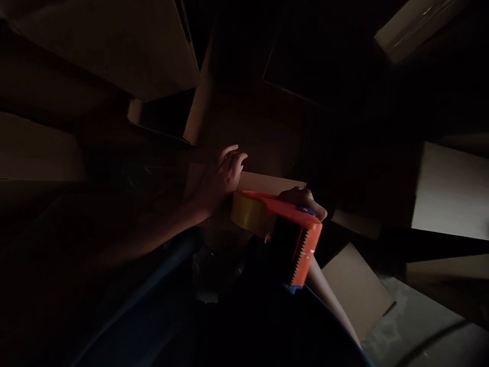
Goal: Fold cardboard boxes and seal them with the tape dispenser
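An orange tape gun (292,208) is gripped in my right hand (303,199), whose fingers wrap over its far side. A roll of yellowish tape (250,213) sits at its left end, and the toothed cutting edge faces down toward my lap. My left hand (228,172) is over a cardboard box flap (273,181), just left of and beyond the tape roll. Its fingers are slightly bent and apart, with nothing visible in them. Whether it presses on the cardboard cannot be told in the dim light.
Cardboard boxes stand around me: a large one (114,46) at upper left, another (38,148) at far left, and a pale one (453,191) at right. A cardboard piece (357,288) lies by the grey floor (416,321) at lower right. Much of the scene is dark.
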`<state>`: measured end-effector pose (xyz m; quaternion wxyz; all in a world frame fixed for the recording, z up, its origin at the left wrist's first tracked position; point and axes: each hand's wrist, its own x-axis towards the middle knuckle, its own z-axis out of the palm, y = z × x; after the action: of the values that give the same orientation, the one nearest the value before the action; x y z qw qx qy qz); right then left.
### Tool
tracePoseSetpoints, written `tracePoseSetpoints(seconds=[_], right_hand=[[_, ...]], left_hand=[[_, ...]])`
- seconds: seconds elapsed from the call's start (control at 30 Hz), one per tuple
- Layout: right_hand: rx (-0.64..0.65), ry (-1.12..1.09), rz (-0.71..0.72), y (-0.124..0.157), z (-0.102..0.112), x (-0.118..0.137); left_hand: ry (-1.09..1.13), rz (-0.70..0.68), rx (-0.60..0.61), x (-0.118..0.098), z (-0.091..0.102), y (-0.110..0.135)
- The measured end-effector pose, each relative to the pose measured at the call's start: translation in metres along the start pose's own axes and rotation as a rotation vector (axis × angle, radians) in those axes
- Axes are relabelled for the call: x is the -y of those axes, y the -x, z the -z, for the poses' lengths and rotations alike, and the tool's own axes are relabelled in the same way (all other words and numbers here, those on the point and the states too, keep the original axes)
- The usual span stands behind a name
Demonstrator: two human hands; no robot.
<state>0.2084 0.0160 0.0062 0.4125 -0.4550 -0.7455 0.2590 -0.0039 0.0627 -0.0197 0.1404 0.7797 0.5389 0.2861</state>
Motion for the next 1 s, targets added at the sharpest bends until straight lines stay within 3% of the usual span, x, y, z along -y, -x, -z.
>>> tracePoseSetpoints(seconds=[0.1, 0.3, 0.37, 0.47, 0.53, 0.67, 0.87, 1.0], right_hand=[[-0.082, -0.045, 0.044, -0.004, -0.003, 0.009], [-0.044, -0.098, 0.187, -0.013, -0.004, 0.011], [-0.031, -0.092, 0.191, -0.015, -0.004, 0.011], [-0.020, -0.087, 0.201, -0.015, -0.004, 0.011], [-0.020, -0.081, 0.218, -0.013, -0.004, 0.011], [0.014, -0.047, 0.228, -0.011, -0.003, 0.012], [0.037, -0.037, 0.235, -0.015, -0.002, 0.016], [0.045, -0.050, 0.275, -0.017, -0.003, 0.016]], left_hand=[[0.275, 0.037, -0.063, -0.001, 0.013, -0.002], [0.869, 0.239, -0.084, -0.003, 0.064, -0.001], [0.970, 0.258, 0.035, -0.002, 0.084, 0.004], [1.041, 0.268, 0.355, -0.004, 0.110, 0.014], [1.076, 0.222, 0.481, -0.010, 0.121, 0.020], [1.091, 0.139, 0.505, -0.026, 0.128, 0.025], [1.073, 0.223, 0.405, -0.042, 0.124, 0.017], [1.118, 0.294, 0.404, -0.046, 0.119, 0.019]])
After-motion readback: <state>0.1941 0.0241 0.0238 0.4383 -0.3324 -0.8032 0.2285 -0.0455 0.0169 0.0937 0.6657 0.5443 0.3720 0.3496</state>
